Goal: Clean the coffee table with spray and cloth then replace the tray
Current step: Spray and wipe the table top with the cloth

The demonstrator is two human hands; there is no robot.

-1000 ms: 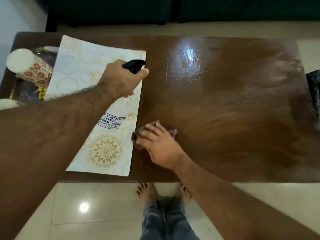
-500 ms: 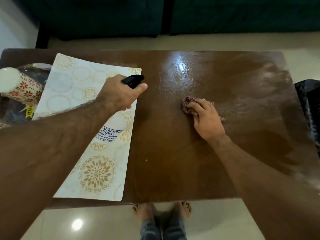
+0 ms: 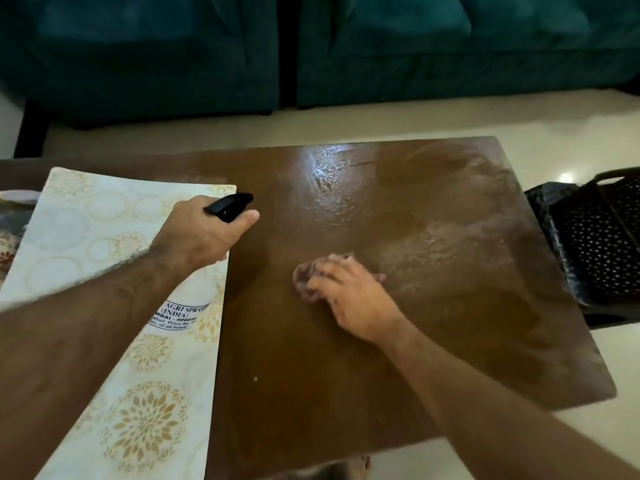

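The brown wooden coffee table (image 3: 311,393) fills the middle of the head view, with wet droplets shining on its far half. My left hand (image 3: 197,233) grips a spray bottle (image 3: 187,306) by its black nozzle, held above the table's left part; my forearm hides most of the bottle. My right hand (image 3: 346,292) presses a small reddish-brown cloth (image 3: 306,277) flat on the table's centre. The cloth is blurred and mostly covered by my fingers.
A cream mat (image 3: 104,244) with gold floral circles covers the table's left side. Beyond the far edge stands a dark teal sofa (image 3: 311,46). A black perforated basket (image 3: 599,237) sits on the pale floor right of the table. A patterned object shows at the left edge.
My right hand slid the cloth from the table's near left to its middle, then back a little toward me. The view tilted up toward the sofa. My left hand kept holding the bottle.
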